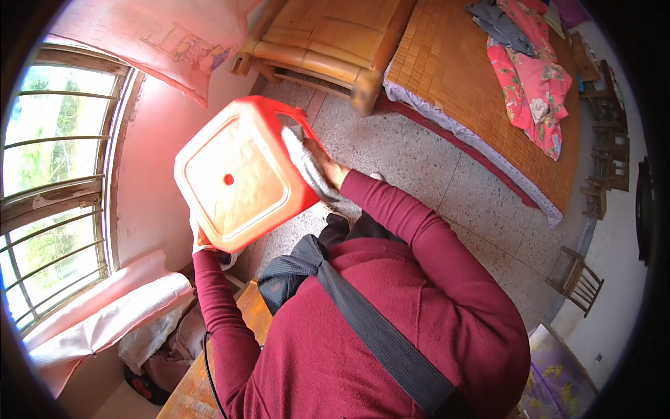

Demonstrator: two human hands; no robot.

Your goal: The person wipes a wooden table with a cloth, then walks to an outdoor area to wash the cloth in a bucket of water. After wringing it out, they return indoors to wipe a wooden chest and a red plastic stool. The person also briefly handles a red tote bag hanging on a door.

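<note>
A red plastic stool (pixel 234 171) is held up in front of me, its square seat with a small center hole facing me. My left hand (pixel 201 236) grips its lower left edge, and most of those fingers are hidden behind the stool. On the other side, my right hand (pixel 326 166) has a grey cloth (pixel 307 164) in it. The cloth lies against the stool's right side, by an opening between the legs. My right fingertips are partly hidden by the stool and cloth.
A barred window (pixel 59 160) with pink curtains (pixel 112 314) is at left. Ahead stand a bamboo bench (pixel 321 35) and a mat-covered bed (pixel 447 77) with a floral pink cloth (pixel 534 98). Small wooden chairs (pixel 581 283) line the right wall. A wooden surface (pixel 192 387) is at lower left.
</note>
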